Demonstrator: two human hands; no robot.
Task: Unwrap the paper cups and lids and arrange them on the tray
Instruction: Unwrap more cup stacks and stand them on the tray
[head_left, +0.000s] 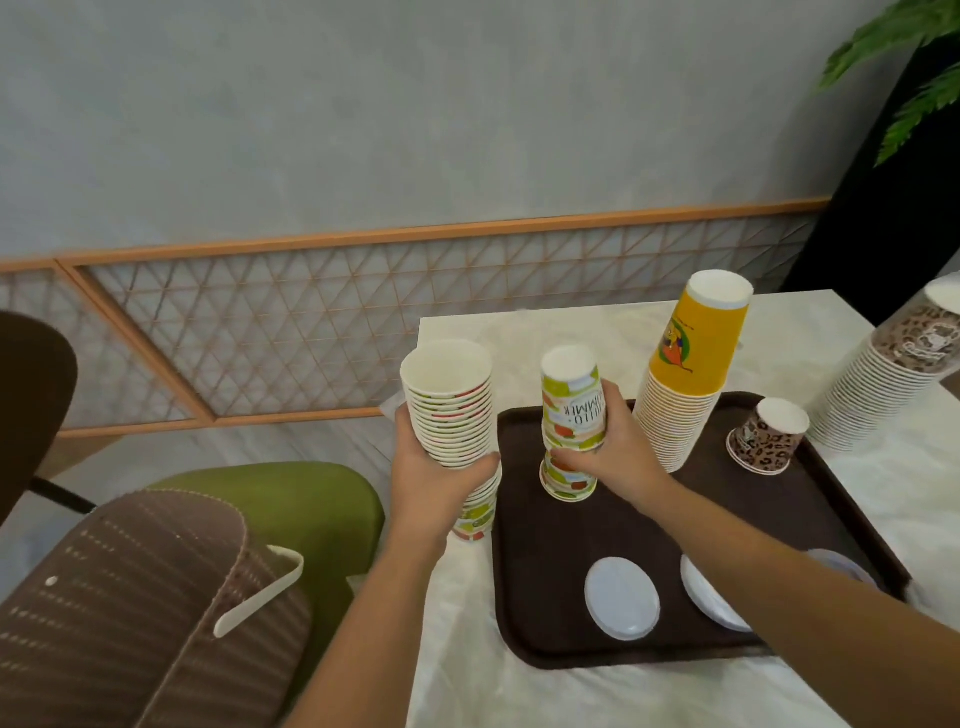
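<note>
A dark brown tray (561, 597) lies on the white table. My left hand (436, 467) grips a tall stack of green-patterned paper cups (451, 410), mouths up, at the tray's left edge. My right hand (621, 441) holds a short upside-down stack of the same green-patterned cups (571, 395) standing at the tray's back left. A tall yellow cup stack (685, 374) and a small leopard-print cup stack (766, 436) stand upside down at the tray's back. White lids (622, 597) lie along the tray's front; my right arm partly covers two of them.
A wrapped leopard-print cup stack (893, 374) leans on the table to the right of the tray. A green chair (311, 499) and a brown striped bag (140, 608) sit left of the table. A lattice wall panel (311, 312) and a plant (909, 78) stand behind.
</note>
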